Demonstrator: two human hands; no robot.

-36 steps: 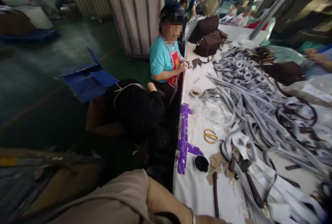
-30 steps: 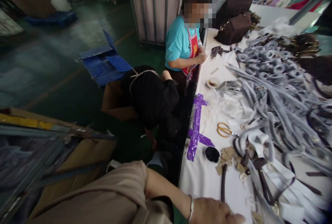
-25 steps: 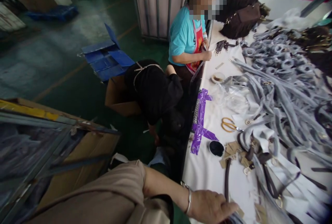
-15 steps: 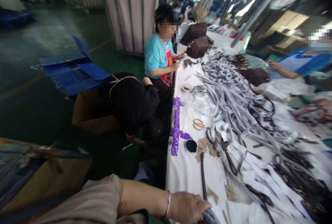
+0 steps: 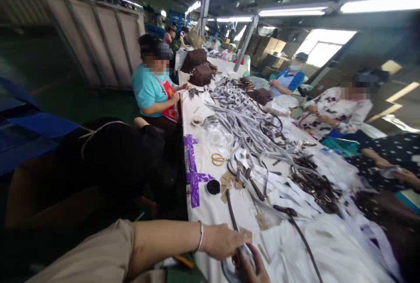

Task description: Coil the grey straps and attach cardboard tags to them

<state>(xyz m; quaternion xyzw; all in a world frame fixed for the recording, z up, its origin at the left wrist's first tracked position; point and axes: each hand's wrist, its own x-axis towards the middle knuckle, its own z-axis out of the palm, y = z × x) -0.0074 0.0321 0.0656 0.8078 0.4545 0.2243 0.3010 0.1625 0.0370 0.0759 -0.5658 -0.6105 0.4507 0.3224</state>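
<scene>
Low in the view, my left hand (image 5: pixel 221 240), with a bracelet on its wrist, has its fingers closed on a grey-wrapped strap (image 5: pixel 229 270). My right hand (image 5: pixel 257 270) shows in part at the bottom edge, its fingers bent round the same strap close to my left fingertips. A brown end appears between the hands, but the grip partly hides it. On the white tabletop (image 5: pixel 210 206), a dark brown strap (image 5: pixel 232 213) runs up from my left hand toward small tan paper pieces (image 5: pixel 226 180).
Yellow-handled scissors (image 5: pixel 218 159), a black round container (image 5: pixel 213 186) and purple tape (image 5: pixel 194 182) lie near the table's left edge. Grey-wrapped straps (image 5: pixel 243 121) heap up mid-table. Left of me, a person in black (image 5: pixel 111 156) bends low; several people sit along the table.
The view has swung right and up, bringing more people on the far side into sight. My right hand has come into view beside my left at the strap.
</scene>
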